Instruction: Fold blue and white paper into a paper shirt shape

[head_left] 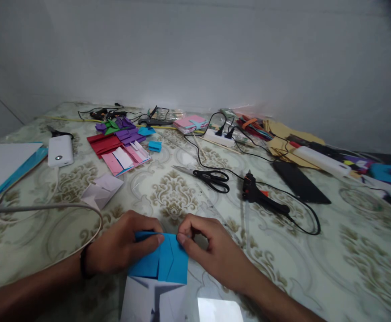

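A folded blue paper [172, 261] is pinched along its top edge by both hands. My left hand [125, 243] has its thumb laid on the paper's front and its fingers behind the edge. At the upper right corner, my right hand [212, 250] grips the paper between thumb and forefinger. Creases and overlapping flaps run down the blue paper's front. Just below it, a folded white paper [137, 299] with open flaps extends past the bottom of the view; I cannot tell whether the two are joined.
Scissors [212, 179] and a corded glue gun [262, 197] lie ahead to the right, by a black phone-like slab [301, 182]. Folded pink paper [125, 158], a folded white piece [102, 190] and a power bank [60, 151] are left. A power strip [218, 137] stands behind.
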Demonstrator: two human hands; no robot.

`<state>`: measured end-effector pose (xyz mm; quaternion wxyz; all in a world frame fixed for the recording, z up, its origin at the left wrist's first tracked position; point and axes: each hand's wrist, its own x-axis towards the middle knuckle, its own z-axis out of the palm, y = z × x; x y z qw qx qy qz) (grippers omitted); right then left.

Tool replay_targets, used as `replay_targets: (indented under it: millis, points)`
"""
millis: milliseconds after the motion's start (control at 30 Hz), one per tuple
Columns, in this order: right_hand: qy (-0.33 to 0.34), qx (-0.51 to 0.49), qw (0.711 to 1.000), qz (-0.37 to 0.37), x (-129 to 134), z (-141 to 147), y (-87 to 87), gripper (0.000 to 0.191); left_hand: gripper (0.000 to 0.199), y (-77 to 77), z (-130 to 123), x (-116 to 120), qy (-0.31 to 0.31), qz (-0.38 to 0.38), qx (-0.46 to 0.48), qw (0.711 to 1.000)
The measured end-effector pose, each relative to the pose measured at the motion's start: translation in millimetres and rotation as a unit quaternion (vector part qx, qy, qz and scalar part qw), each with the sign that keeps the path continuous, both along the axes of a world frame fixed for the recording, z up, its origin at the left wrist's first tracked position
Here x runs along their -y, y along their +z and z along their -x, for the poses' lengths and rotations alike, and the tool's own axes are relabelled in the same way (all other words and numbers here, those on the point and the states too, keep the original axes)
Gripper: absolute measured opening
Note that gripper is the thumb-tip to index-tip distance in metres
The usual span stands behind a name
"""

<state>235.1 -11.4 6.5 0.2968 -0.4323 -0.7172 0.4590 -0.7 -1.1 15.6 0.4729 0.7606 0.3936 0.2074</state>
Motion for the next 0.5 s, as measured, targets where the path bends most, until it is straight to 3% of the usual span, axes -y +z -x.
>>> replay_targets:
  millis: [500]
  points:
    - [-0.002,0.002,1.0,0.002,-0.5,1.1,-0.6,0.018,0.034,-2.4,1.1,-1.1,-0.002,-0.004,0.003,1.0]
